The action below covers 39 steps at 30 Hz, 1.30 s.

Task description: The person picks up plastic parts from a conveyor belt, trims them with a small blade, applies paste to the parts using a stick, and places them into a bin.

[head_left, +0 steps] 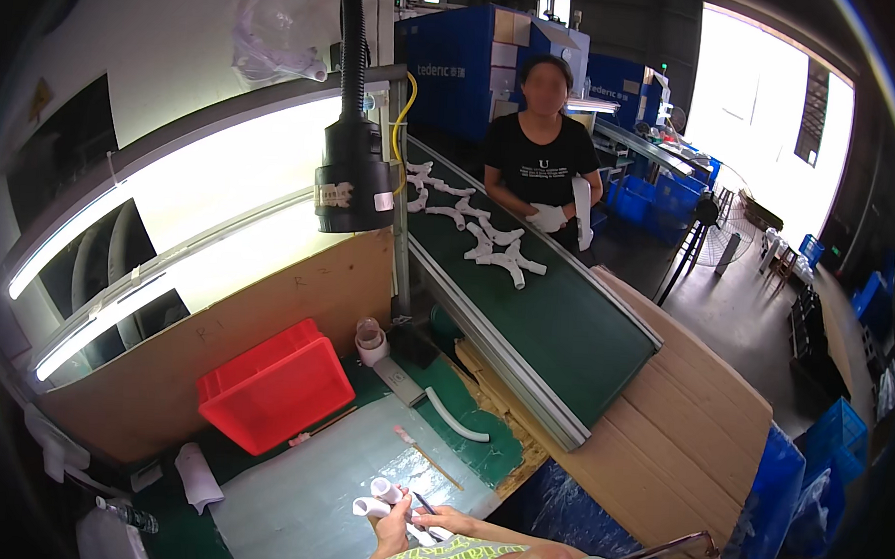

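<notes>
Close to my body at the lower edge, my left hand [391,529] is closed around a white branched tube piece [385,490], whose open ends point up and away from me. Beside it, my right hand [449,520] has its fingers closed on a slim dark pen-like tool [422,500], tilted toward the white piece. My fingers and the shirt hide the lower part of the piece. Both hands are over the near edge of a pale, shiny work sheet [298,503] on the bench.
A red bin [278,387] stands at the bench's back, near a clear cup [369,338], a curved white tube [455,418] and a thin stick [430,457]. Right, a green conveyor [535,333] carries several white branched pieces [494,247]. A person [543,149] stands beyond it. A black lamp [354,181] hangs overhead.
</notes>
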Available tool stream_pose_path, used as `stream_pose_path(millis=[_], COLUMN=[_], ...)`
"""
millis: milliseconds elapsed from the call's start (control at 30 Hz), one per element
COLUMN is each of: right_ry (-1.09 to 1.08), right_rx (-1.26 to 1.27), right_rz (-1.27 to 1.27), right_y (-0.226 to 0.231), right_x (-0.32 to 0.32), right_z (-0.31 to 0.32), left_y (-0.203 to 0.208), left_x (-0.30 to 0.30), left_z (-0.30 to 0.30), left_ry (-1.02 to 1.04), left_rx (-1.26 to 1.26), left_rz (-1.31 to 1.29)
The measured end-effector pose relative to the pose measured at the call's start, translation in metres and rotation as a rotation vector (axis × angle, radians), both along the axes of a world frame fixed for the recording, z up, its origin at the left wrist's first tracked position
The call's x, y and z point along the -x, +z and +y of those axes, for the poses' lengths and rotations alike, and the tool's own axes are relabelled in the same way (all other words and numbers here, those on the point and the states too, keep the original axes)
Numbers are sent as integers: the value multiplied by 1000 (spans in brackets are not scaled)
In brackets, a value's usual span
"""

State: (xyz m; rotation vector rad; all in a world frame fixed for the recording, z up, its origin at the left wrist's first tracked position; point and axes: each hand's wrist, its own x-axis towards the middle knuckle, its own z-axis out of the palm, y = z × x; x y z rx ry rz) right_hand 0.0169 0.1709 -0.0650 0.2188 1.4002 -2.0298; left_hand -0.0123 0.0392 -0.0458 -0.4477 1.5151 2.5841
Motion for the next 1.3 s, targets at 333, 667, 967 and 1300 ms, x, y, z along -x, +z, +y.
stream_pose_path(millis=[333, 667, 967, 1300], right_ry=[50, 28, -40, -69], right_rx=[-13, 10, -42, -6], right_rz=[78, 12, -7, 15], right_y=[-8, -14, -3, -14], right_x=[4, 1, -2, 0], right_z=[5, 2, 0, -3], left_y=[1, 9, 12, 15], left_x=[0, -4, -5, -2], left_z=[6, 0, -3, -7], left_ry=[39, -30, -61, -127], left_rx=[7, 90, 39, 103], left_rz=[29, 3, 33, 48])
